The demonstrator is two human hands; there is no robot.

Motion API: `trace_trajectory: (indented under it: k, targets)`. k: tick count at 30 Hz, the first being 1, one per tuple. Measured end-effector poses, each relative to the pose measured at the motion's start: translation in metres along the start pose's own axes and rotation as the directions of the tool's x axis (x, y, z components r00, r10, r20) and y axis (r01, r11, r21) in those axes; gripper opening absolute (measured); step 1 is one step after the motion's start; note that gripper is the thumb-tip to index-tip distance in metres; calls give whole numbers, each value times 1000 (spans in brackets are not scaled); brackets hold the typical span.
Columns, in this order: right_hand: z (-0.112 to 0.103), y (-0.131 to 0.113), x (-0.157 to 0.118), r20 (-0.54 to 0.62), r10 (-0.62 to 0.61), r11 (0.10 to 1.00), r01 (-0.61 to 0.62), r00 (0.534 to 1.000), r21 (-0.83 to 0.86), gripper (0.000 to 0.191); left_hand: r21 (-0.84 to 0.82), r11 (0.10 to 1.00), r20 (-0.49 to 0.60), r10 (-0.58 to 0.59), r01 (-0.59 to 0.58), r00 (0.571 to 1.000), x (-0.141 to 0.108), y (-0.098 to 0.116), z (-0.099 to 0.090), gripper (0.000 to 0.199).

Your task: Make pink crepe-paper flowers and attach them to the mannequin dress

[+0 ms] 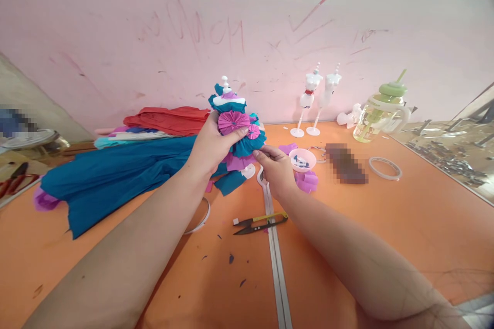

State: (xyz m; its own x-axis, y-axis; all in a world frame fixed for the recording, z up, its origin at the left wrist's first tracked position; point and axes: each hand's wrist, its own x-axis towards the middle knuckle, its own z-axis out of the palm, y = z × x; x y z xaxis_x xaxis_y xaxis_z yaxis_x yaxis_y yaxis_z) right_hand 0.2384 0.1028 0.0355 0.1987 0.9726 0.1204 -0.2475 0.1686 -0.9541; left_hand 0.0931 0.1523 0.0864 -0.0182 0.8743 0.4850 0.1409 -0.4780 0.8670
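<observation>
A small white mannequin (228, 100) wears a teal and purple ruffled dress (247, 147) with pleated pink-purple rosettes (233, 122) on its front. My left hand (210, 145) is closed around the left side of the dress, its thumb pressed on the front by the rosettes. At the lower right edge of the teal ruffle, my right hand (273, 164) pinches the fabric between thumb and index finger. Part of the mannequin's round white base (249, 170) shows below. Thread snips (260, 222) lie on the orange table (239, 288) nearer to me.
Teal cloth (127, 175) and folded red cloth (170, 119) lie at left. Two bare mannequins (312, 82) stand at the back. At right are a pink bowl (302, 153), tape rolls (385, 168), a blurred dark object (346, 163) and a bottle (380, 113).
</observation>
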Motion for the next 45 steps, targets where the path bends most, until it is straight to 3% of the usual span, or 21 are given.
trace_trajectory:
  k: [7, 15, 18, 22, 24, 30, 45]
  targets:
    - [1, -1, -7, 33, -128, 992, 129, 991, -9, 33, 47, 999, -14, 5, -4, 1000, -1, 1, 1, 44]
    - [2, 4, -4, -16, -209, 953, 199, 978, -230, 25, 91, 996, -20, 26, -24, 999, -5, 5, 4, 40]
    - [0, 0, -7, -52, -343, 893, 308, 938, -329, 31, 86, 996, -29, 23, -20, 999, -6, 5, 4, 39]
    - [0, -9, -11, -27, -493, 720, 391, 869, -574, 27, 58, 998, -39, 19, -16, 999, -8, 5, 6, 38]
    - [0, -13, -11, -30, -491, 669, 355, 870, -653, 24, 44, 999, -39, 24, -22, 999, -10, 8, 8, 39]
    - [1, -11, -8, -37, -476, 647, 321, 879, -692, 29, 24, 999, -26, 26, -26, 999, -16, 14, 12, 37]
    - [-1, -10, -4, 0, -467, 701, 370, 884, -610, 18, -17, 1000, -16, -8, 8, 1000, -12, 11, 10, 43]
